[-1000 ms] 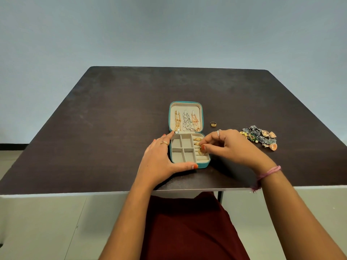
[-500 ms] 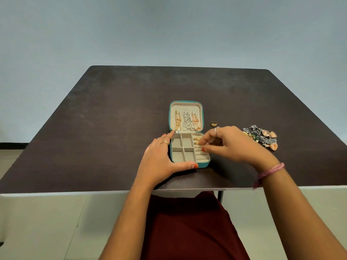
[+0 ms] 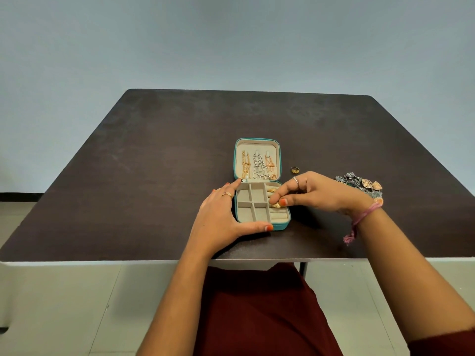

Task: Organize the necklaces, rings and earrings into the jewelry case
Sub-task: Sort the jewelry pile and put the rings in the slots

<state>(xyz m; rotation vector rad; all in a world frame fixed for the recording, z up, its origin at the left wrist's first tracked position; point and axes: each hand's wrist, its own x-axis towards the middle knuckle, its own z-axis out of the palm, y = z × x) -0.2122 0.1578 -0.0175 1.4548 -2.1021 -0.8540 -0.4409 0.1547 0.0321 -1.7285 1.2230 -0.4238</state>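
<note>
While the left hand [image 3: 218,214] lies flat against the near-left corner of the teal jewelry case [image 3: 279,228], fingers straight along its left wall and thumb stretched across its front edge, the case looks braced so that it will not slide on the dark table [image 3: 154,163] as the other hand works. The right hand [image 3: 318,194] reaches in from the right with thumb and fingers curled together over the ring rolls [image 3: 279,214] on the right side of the tray, pinching a small gold ring [image 3: 275,204]; judging by the pose, this ring is being pushed into a slot between the rolls, though how deep it sits cannot be told. At least one more gold piece [image 3: 272,190] shows in the rolls farther back. The four square compartments [image 3: 253,204] left of the rolls hold nothing visible. The opened lid [image 3: 257,142] lies back flat, and three chains [image 3: 258,165] hang in it from hooks: a gold one on the left, a silver one in the middle, and a rose-gold one on the right. A loose gold ring [image 3: 295,170] waits on the table just right of the lid, apart from the case. Farther right, partly behind the right wrist, sits a heap of earrings [image 3: 359,183] in dark metal and copper tones, still to be sorted.
</note>
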